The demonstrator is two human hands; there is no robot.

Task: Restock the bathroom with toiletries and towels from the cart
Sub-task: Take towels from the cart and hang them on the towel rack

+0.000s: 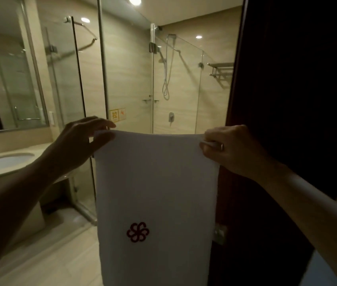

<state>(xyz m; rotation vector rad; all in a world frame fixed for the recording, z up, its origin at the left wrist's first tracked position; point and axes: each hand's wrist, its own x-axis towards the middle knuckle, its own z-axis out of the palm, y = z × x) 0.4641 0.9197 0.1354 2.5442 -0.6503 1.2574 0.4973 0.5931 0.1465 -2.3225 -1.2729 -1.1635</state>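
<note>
A white towel (157, 182) with a dark red flower emblem hangs unfolded in front of me, held up by its top edge. My left hand (80, 139) pinches the top left corner between thumb and fingers. My right hand (231, 147) grips the top right corner. The towel's lower end runs out of the bottom of the view. It hangs at the bathroom doorway, in front of the glass shower enclosure (175, 83).
A sink (4, 162) in a beige counter stands at the left under a wall mirror (8, 79). A metal towel rack (221, 69) is mounted high on the far right wall. A dark door (287, 79) fills the right side. Tiled floor (60, 244) lies below.
</note>
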